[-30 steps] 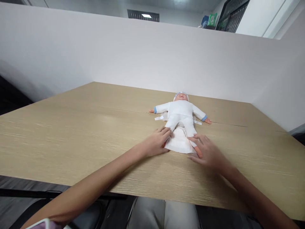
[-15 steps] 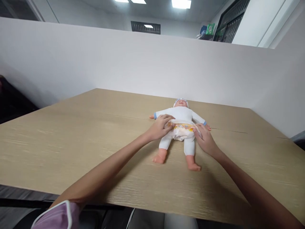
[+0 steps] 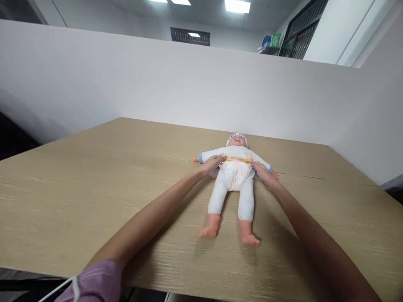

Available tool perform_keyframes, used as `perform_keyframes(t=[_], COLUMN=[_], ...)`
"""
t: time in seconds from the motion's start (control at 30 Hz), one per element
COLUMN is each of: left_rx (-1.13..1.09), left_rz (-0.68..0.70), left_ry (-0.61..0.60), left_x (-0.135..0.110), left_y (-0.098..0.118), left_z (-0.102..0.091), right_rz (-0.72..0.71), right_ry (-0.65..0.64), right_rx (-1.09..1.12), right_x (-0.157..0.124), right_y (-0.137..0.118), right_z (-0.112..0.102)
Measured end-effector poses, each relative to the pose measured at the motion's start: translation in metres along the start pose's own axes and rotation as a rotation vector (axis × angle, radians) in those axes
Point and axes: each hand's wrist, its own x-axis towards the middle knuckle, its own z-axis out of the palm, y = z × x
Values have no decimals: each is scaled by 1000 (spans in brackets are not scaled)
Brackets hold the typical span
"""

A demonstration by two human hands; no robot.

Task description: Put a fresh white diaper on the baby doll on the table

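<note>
A baby doll [image 3: 247, 205] in white clothes with blue cuffs and a patterned headband lies on its back, feet toward me. Round its hips sits a white diaper [image 3: 236, 173] with an orange-yellow printed waistband across the belly. My left hand [image 3: 214, 164] is closed on the diaper's waist edge at the doll's left-of-picture side. On the opposite side, my right hand [image 3: 262, 171] grips the other end of the waistband. The fingertips of both hands are partly hidden by the diaper's edges.
The doll lies on a wide wood-grain table [image 3: 126, 188]. A white partition wall [image 3: 189, 84] rises behind the table. Beyond that wall, a green package [image 3: 275, 40] stands at the upper right.
Both hands have moved up the doll's body, and the diaper front now lies higher and flatter over the belly. More of the legs shows, and the doll's feet appear nearer to me.
</note>
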Motion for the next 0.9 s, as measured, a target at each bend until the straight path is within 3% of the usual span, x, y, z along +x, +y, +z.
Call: perform_keyframes(t=[0.17, 0.27, 0.33, 0.47, 0.57, 0.7, 0.8, 0.9], left_rx=[21, 59, 86, 135, 342, 721, 897, 1063], left_rz=[-59, -11, 27, 113, 311, 638, 708, 673], left_ry=[-104, -66, 5, 137, 169, 9, -67, -103], left_x=[-40, -46, -43, -36, -41, -49, -48, -44], left_y=[1, 4, 6, 16, 31, 49, 52, 47], left_z=[-8, -14, -18, -19, 0, 47, 76, 90], right_rz=[173, 226, 209, 144, 37, -99, -66, 33], right_ry=[-189, -298, -259, -29, 79, 100, 115, 97], right_rx=[148, 256, 242, 5, -301, -501, -518, -496], right_x=[-40, -50, -53, -71, -92, -110, -110, -108], right_y=[-2, -4, -1, 15, 30, 44, 48, 49], right_z=[-20, -38, -49, -61, -58, -51, -49, -52])
